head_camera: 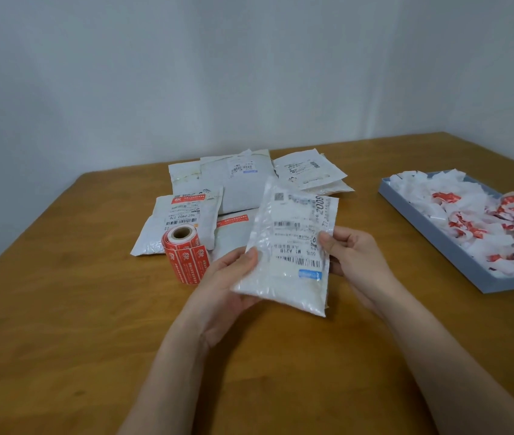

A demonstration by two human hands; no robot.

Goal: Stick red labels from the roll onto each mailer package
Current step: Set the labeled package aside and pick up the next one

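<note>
At centre frame, an unlabelled white mailer was pinched by left hand and right hand, shipping slip upward, probably for labelling from the red label roll at its left.

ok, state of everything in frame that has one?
held mailer: lifted off the table, gripped at both side edges, no red label showing
left hand: holds its left edge
right hand: holds its right edge
label roll: on the table, tail unrolled
front-left mailer: red label on
tray: filled with peeled backing scraps
</note>
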